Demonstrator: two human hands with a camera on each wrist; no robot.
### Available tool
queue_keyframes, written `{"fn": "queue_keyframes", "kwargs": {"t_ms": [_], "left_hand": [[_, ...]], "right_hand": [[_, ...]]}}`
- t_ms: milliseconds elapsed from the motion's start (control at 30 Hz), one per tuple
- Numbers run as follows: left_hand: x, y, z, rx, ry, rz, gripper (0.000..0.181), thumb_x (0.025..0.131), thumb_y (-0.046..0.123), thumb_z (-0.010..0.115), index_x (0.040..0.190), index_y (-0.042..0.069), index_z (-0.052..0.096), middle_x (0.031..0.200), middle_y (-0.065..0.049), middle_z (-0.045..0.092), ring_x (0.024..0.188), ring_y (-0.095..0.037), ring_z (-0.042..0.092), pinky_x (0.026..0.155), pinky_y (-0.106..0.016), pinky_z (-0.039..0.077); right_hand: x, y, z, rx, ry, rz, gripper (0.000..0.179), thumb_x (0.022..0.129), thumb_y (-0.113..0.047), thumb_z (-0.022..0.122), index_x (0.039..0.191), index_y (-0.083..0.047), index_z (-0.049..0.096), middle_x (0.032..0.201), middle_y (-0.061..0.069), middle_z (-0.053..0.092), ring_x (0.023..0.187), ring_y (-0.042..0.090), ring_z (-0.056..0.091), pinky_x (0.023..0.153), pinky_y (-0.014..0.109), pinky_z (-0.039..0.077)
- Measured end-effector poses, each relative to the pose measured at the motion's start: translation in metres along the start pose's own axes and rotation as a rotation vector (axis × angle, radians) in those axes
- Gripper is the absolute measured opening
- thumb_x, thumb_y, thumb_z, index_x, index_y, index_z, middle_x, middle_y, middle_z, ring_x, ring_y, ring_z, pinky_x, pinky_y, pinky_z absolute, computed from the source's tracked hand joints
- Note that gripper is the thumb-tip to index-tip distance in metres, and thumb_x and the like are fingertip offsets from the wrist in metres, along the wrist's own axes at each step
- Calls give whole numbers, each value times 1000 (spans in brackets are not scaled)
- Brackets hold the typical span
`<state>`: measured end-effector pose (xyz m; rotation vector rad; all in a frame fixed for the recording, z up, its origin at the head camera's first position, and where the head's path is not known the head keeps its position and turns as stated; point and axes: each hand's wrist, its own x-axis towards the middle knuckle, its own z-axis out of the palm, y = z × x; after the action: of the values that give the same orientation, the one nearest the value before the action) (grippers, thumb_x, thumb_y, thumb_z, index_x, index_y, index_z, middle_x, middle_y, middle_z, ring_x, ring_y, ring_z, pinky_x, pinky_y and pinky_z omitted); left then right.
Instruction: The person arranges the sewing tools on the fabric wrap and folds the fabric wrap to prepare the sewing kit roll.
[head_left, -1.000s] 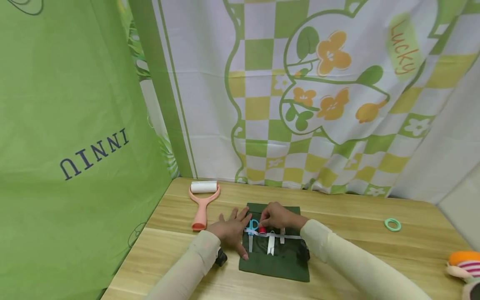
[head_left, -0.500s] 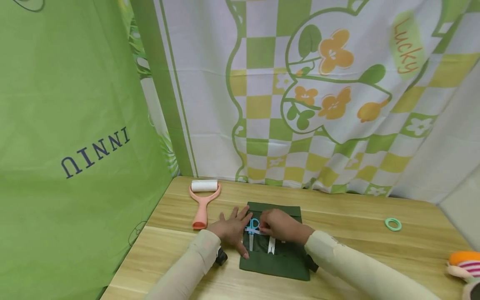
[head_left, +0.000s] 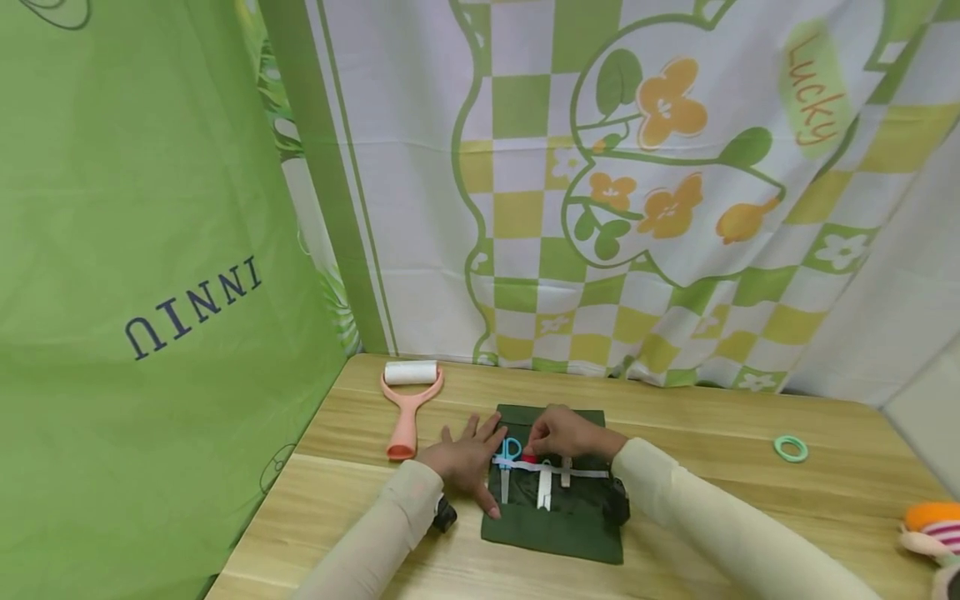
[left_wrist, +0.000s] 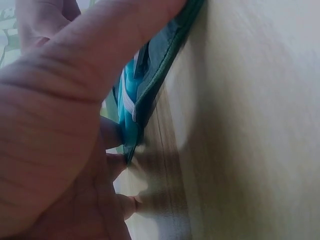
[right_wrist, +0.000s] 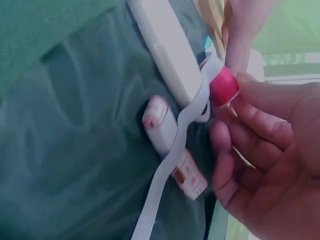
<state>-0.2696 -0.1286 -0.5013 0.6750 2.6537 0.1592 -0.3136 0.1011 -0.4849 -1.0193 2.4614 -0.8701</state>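
A dark green fabric pouch (head_left: 551,537) lies unfolded on the table with a white elastic band (head_left: 592,473) across it. My left hand (head_left: 463,462) rests with spread fingers on the pouch's left edge. Beside it, blue-handled scissors (head_left: 506,454) sit under the band. My right hand (head_left: 567,433) pinches a small red spool of thread (right_wrist: 224,86) between thumb and fingers; the band overlaps the spool's side. Next to the spool, a slim white tool (right_wrist: 167,52) is tucked under the band, and so is a folded tape measure (right_wrist: 160,127) with red markings.
A pink-handled lint roller (head_left: 403,417) lies at the table's back left. A light green ring (head_left: 791,448) is off to the right. A plush toy (head_left: 933,529) with an orange top sits at the right edge. Curtains hang behind and to the left.
My right hand dipped over the band, covering the spool, then drew slightly back and right. The spool's red top now shows at the band. My left hand has stayed in place.
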Motion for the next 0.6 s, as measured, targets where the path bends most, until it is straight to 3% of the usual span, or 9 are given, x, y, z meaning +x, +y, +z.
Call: {"fn": "queue_keyframes", "kwargs": {"t_ms": [600], "left_hand": [[-2, 2, -2, 19, -12, -2, 134, 62, 70, 83, 163, 22, 10, 172, -2, -6, 158, -37, 0, 112, -77, 17]], "right_hand": [[9, 9, 4, 10, -78, 19, 14, 94, -13, 70, 88, -7, 81, 82, 4, 78, 63, -1, 56, 59, 18, 47]]}}
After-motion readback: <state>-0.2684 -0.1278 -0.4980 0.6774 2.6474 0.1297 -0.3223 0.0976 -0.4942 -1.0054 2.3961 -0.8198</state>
